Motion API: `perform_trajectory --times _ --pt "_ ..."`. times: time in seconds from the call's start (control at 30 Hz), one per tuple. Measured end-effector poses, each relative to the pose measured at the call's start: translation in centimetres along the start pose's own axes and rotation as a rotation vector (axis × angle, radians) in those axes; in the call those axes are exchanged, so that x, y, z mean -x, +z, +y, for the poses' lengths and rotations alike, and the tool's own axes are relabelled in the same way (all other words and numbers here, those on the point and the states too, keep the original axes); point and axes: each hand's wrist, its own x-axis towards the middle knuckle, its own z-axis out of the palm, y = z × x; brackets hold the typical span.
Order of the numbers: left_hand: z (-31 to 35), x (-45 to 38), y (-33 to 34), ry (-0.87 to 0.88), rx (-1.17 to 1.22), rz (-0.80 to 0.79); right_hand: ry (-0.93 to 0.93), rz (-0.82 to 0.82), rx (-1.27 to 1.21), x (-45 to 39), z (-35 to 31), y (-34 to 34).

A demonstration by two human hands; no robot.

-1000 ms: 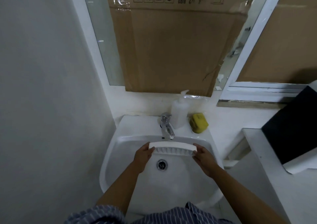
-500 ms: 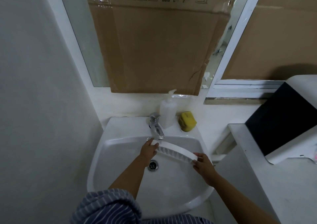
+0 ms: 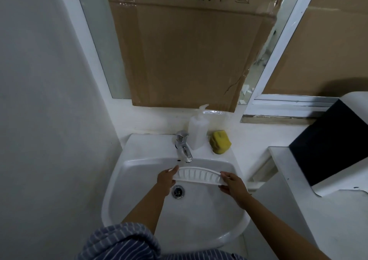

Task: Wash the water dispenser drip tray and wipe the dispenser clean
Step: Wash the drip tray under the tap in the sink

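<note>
A white slotted drip tray (image 3: 197, 175) is held over the white sink basin (image 3: 143, 172), just below the chrome tap (image 3: 184, 148). My left hand (image 3: 166, 179) grips its left end and my right hand (image 3: 233, 184) grips its right end. The tray's grille faces up toward me. No water is seen running from the tap. The drain (image 3: 178, 191) lies just under the tray. The water dispenser (image 3: 328, 146), black-fronted with a white body, stands at the right on a white counter (image 3: 288, 180).
A translucent pump soap bottle (image 3: 198, 129) and a yellow sponge (image 3: 220, 142) sit on the sink's back ledge. Brown cardboard (image 3: 189, 50) covers the mirror above. A grey wall (image 3: 49, 120) closes the left side.
The tray went from level to tilted down on its right, then came back near level under the tap with its grille turned up. The view shifted left then right.
</note>
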Motion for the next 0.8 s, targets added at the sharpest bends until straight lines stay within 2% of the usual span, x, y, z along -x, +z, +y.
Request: perform_trajectory --times 0.47,0.8 --pt "-0.6 1.3 -10.6 0.052 0.257 0.107 0.051 -0.189 0.004 -2.4 -2.3 9.4" --pt "-0.4 1.9 -12.2 0.082 0.322 0.021 0.08 -0.252 -0.079 -1.8 -2.8 10.0"
